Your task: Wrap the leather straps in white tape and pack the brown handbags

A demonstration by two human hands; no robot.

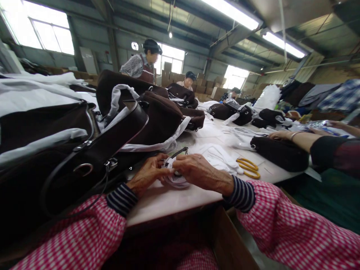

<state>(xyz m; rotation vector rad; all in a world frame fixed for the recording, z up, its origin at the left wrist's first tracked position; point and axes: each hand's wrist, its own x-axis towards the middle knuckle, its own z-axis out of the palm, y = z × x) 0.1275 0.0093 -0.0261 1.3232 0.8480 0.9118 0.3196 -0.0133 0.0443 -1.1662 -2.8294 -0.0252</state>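
At a crowded work table, a person in red-checked sleeves is working with both hands close together, the left hand and the right hand closing on one small white wrap. The wrap is lying between the two hands, just above the table's near edge, and is partly hiding behind their fingers. The left hand is gripping it from the left, its thumb reaching toward the right hand; the right hand is pinching it from the right, fingertips pressing together. A dark strap with a metal end is poking up just beyond the fingers of both hands; whether it is joining the wrap, one cannot tell.

White sheeting is spreading just beyond and to the right of the right hand, and scissors are showing their yellow handles farther right. Dark bags are piling up ahead of the left hand, white covering winding around some handles, while a larger bag with a metal ring is filling the space left of that hand. Well to the right of the right hand, a co-worker's hand is resting on another bag.
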